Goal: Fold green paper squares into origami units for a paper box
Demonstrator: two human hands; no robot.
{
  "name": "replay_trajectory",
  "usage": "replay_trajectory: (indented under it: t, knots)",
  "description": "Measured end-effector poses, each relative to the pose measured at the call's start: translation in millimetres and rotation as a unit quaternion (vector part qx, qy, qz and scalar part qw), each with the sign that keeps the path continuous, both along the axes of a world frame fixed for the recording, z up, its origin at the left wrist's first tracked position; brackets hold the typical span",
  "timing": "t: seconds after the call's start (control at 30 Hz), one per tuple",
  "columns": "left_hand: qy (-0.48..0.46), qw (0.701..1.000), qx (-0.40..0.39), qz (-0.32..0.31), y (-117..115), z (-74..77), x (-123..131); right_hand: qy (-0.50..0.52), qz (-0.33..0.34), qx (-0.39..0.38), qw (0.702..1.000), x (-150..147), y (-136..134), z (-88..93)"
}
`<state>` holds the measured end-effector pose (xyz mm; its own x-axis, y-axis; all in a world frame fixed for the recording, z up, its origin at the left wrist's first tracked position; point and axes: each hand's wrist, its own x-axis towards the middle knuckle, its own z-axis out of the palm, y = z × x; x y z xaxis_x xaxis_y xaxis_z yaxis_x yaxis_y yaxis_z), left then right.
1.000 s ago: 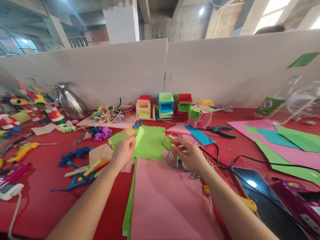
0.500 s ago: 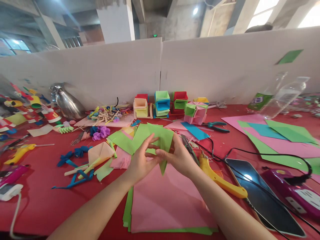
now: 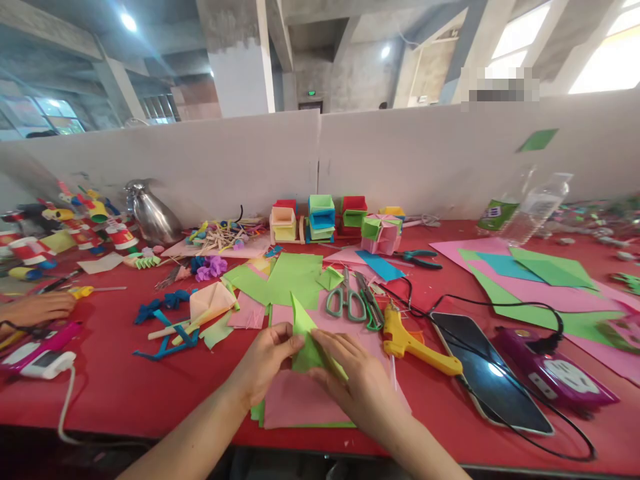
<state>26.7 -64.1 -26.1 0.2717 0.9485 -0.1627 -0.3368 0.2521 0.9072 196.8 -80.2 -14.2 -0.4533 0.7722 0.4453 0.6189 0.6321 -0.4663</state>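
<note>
A folded piece of green paper (image 3: 303, 341) stands with its pointed tip upward over the pink paper sheets (image 3: 295, 400). My left hand (image 3: 270, 360) pinches its left edge between thumb and fingers. My right hand (image 3: 353, 370) is closed round its right side, fingers pressed along a fold; part of the paper is hidden under them. Beyond my hands lie scissors (image 3: 345, 301) with grey-green handles and a small folded green paper piece (image 3: 330, 278). Flat green sheets (image 3: 295, 277) lie farther back.
A yellow glue gun (image 3: 420, 347), a phone (image 3: 493, 367) and a purple power strip (image 3: 555, 370) with cables lie to the right. Small paper boxes (image 3: 321, 219) stand by the white partition (image 3: 240, 160). At far left, another person's hand (image 3: 37, 313) rests near a yellow-handled tool (image 3: 83, 292).
My hands have come down and nearer with the green paper, now turned tip upward. The scissors have come into sight. The view has tilted up, and another person's hand appears at left.
</note>
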Motion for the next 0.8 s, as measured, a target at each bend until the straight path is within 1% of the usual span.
replay_trajectory:
  t: [0.1,0.17,0.23,0.27,0.3,0.33,0.37,0.4,0.43,0.47,0.5,0.53,0.57,0.63,0.67,0.7,0.73,0.8]
  knots:
    - [0.012,1.0,0.004,0.016,-12.2,-14.7,-2.9,0.027,-0.016,-0.02,0.999,1.9,-11.7,-9.2]
    - [0.041,0.999,0.023,0.025,-16.6,-21.3,-2.5,0.057,-0.022,-0.052,0.997,3.6,-14.6,-15.9]
    - [0.124,0.989,0.059,0.052,-19.5,-26.7,-2.5,0.087,-0.055,-0.092,0.99,7.6,-13.9,-23.3]
    - [0.186,0.976,0.084,0.073,-20.9,-29.1,-3.2,0.094,-0.09,-0.095,0.987,10.7,-12.8,-26.8]
    - [0.261,0.955,0.11,0.091,-22.7,-31.4,-4.4,0.09,-0.13,-0.077,0.984,14.5,-11.7,-29.9]
    - [0.342,0.925,0.131,0.105,-24.9,-33.6,-5.9,0.076,-0.165,-0.038,0.983,18.8,-10.8,-32.4]
    - [0.42,0.888,0.147,0.117,-27.4,-35.5,-7.7,0.049,-0.184,0.017,0.982,23.3,-10.5,-34.3]
    - [0.487,0.849,0.158,0.126,-30.2,-37.0,-9.6,0.015,-0.185,0.078,0.98,27.8,-10.9,-35.6]
    - [0.538,0.812,0.173,0.147,-32.9,-38.0,-11.4,-0.025,-0.16,0.132,0.978,32.1,-12.1,-36.3]
    - [0.574,0.776,0.202,0.165,-35.5,-38.4,-13.1,-0.066,-0.12,0.174,0.975,36.0,-13.7,-36.8]
    - [0.595,0.746,0.244,0.173,-37.7,-38.0,-14.7,-0.103,-0.078,0.2,0.971,39.5,-15.7,-37.3]
    - [0.602,0.723,0.299,0.163,-39.4,-37.1,-16.2,-0.136,-0.041,0.213,0.967,42.8,-17.7,-37.8]
    - [0.597,0.705,0.36,0.129,-40.6,-35.7,-17.7,-0.16,-0.01,0.215,0.963,45.9,-19.5,-38.4]
    - [0.571,0.681,0.458,0.007,-42.2,-32.3,-20.9,-0.183,0.033,0.195,0.963,52.0,-22.8,-39.7]
    - [0.559,0.671,0.485,-0.051,-43.0,-30.7,-22.6,-0.184,0.047,0.182,0.965,55.0,-24.4,-39.9]
    - [0.553,0.662,0.498,-0.095,-43.9,-29.4,-24.5,-0.182,0.061,0.174,0.966,57.9,-26.0,-39.8]
    - [0.555,0.652,0.501,-0.124,-45.1,-28.5,-26.5,-0.186,0.074,0.171,0.965,60.4,-27.8,-39.1]
    - [0.577,0.628,0.501,-0.146,-48.1,-27.4,-30.6,-0.215,0.105,0.187,0.953,64.4,-31.5,-37.3]
